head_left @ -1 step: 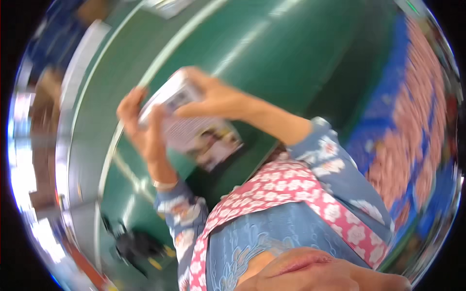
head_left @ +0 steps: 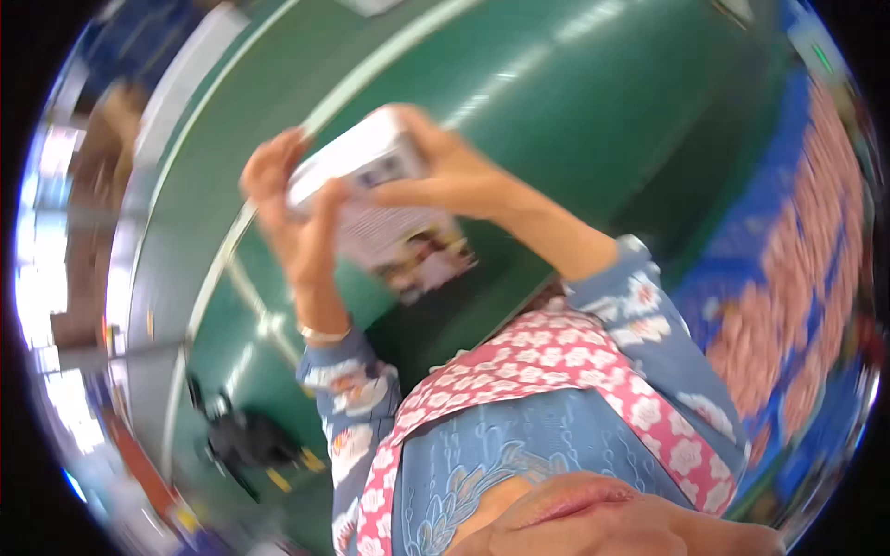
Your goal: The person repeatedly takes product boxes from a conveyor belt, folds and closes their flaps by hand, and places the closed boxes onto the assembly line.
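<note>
Between my two hands is a small carton (head_left: 357, 157), tilted, with a white end and a pale pink side that carries a printed picture. My left hand (head_left: 295, 208) grips its left edge, fingers bent around the corner. From the other side my right hand (head_left: 445, 171) holds it, thumb lying across the front near the white end. Both hands are slightly blurred. The carton is above a green table (head_left: 547, 120); whether it touches the surface I cannot tell.
To the right, a pile of pink pieces (head_left: 807, 250) lies on blue sheeting (head_left: 732, 241). A black object with strap-like parts (head_left: 250, 440) sits at the lower left. Pale strips (head_left: 394, 56) run along the green surface, and brown boxes (head_left: 93, 213) stand at the far left.
In the picture, the carton and both hands have shifted slightly right and up. Much of the surroundings has shifted too. My grip looks the same.
</note>
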Available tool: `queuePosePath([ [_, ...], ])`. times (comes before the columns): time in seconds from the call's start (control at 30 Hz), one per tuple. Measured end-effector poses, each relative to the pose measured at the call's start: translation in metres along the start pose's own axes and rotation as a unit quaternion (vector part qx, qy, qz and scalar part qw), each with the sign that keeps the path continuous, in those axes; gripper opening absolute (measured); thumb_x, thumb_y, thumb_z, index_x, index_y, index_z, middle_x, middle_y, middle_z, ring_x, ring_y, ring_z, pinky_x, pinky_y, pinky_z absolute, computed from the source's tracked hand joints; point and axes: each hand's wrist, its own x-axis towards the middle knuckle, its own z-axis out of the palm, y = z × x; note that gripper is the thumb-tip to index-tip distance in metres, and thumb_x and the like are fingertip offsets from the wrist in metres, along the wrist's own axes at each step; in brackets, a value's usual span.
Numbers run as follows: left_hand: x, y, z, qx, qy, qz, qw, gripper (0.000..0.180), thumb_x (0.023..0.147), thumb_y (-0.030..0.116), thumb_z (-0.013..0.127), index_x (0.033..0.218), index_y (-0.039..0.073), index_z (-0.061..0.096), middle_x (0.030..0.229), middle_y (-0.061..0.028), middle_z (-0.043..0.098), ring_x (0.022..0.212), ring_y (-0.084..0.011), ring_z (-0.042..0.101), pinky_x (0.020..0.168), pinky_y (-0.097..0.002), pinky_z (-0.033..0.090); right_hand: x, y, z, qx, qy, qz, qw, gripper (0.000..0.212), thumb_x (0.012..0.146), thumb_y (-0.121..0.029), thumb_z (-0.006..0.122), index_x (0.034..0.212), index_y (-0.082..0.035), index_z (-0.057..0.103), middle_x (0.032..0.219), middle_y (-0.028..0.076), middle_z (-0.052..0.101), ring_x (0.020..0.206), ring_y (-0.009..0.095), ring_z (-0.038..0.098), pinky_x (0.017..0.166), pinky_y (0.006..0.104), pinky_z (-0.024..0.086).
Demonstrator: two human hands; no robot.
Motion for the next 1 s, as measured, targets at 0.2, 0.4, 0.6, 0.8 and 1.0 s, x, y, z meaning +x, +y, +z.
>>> queuePosePath([
  [0.2, -0.030, 0.007, -0.037, -0.110, -0.115, -0.241, 0.957, 0.088, 0.063, 0.017, 0.084, 0.133, 0.000, 0.033, 0.122, -0.0130, 0.047, 0.114, -0.0226, 0.048, 0.096, -0.0351, 0.042, 0.025, -0.015, 0.024, 0.128, -0.054, -0.082, 0.987, 0.077, 0.074, -0.011, 0.077, 0.135, -0.004, 0.032, 0.123, 0.008, 0.048, 0.116, 0.017, 0.045, 0.097, 0.0316, 0.040],
  [0.4, -0.056, 0.019, -0.053, -0.150, 0.095, -0.321, 0.930, 0.061, 0.073, 0.017, 0.079, 0.117, -0.002, 0.041, 0.106, -0.0138, 0.057, 0.100, -0.0207, 0.058, 0.086, -0.0325, 0.049, 0.022, 0.025, 0.046, 0.020, -0.130, -0.033, 0.991, 0.088, 0.080, -0.020, 0.073, 0.146, -0.004, 0.017, 0.131, 0.015, 0.045, 0.119, 0.024, 0.047, 0.101, 0.0364, 0.038],
  [0.6, -0.049, -0.012, -0.142, 0.128, 0.208, -0.277, 0.929, 0.063, 0.070, 0.026, 0.081, 0.111, -0.005, 0.045, 0.099, -0.0159, 0.063, 0.089, -0.0189, 0.062, 0.076, -0.0312, 0.052, -0.013, 0.084, 0.053, -0.217, -0.144, -0.125, 0.957, 0.061, 0.080, -0.007, 0.068, 0.134, -0.003, 0.039, 0.112, 0.016, 0.056, 0.101, 0.026, 0.058, 0.088, 0.0333, 0.047],
  [0.8, 0.006, -0.044, -0.229, 0.468, 0.065, -0.343, 0.812, 0.078, 0.065, 0.041, 0.076, 0.112, -0.011, 0.042, 0.101, -0.0313, 0.061, 0.098, -0.0420, 0.061, 0.085, -0.0421, 0.049, -0.030, 0.089, 0.053, -0.196, -0.133, -0.119, 0.964, 0.046, 0.081, 0.001, 0.063, 0.126, -0.003, 0.049, 0.108, 0.013, 0.058, 0.095, 0.022, 0.059, 0.085, 0.0312, 0.047],
  [1.0, -0.046, -0.122, -0.386, 0.633, 0.063, -0.346, 0.690, 0.082, 0.060, 0.040, 0.079, 0.114, -0.013, 0.047, 0.103, -0.0286, 0.061, 0.098, -0.0399, 0.061, 0.083, -0.0404, 0.051, -0.043, 0.089, 0.056, -0.176, -0.145, -0.154, 0.961, 0.045, 0.083, 0.000, 0.060, 0.126, -0.003, 0.048, 0.108, 0.014, 0.057, 0.096, 0.026, 0.059, 0.083, 0.0329, 0.049],
])
